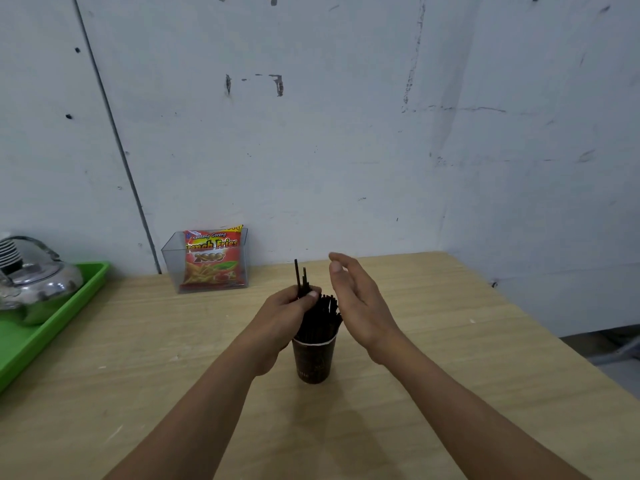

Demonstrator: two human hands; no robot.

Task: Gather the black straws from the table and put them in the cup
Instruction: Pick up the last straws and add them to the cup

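Observation:
A dark brown paper cup (313,361) stands upright in the middle of the wooden table (450,341). A bundle of black straws (320,318) rises out of it. My left hand (287,313) is closed around the left part of the bundle just above the rim, and a few straw tips stick up past its fingers. My right hand (356,299) hovers just right of the straws with flat, spread fingers, holding nothing and apart from the bundle. The cup's left side is partly hidden by my left wrist.
A clear plastic box with a red French Fries snack bag (212,259) stands against the wall at the back. A green tray (45,323) holding a shiny metal kettle (31,275) sits at the left edge. The table's right edge drops off toward the floor.

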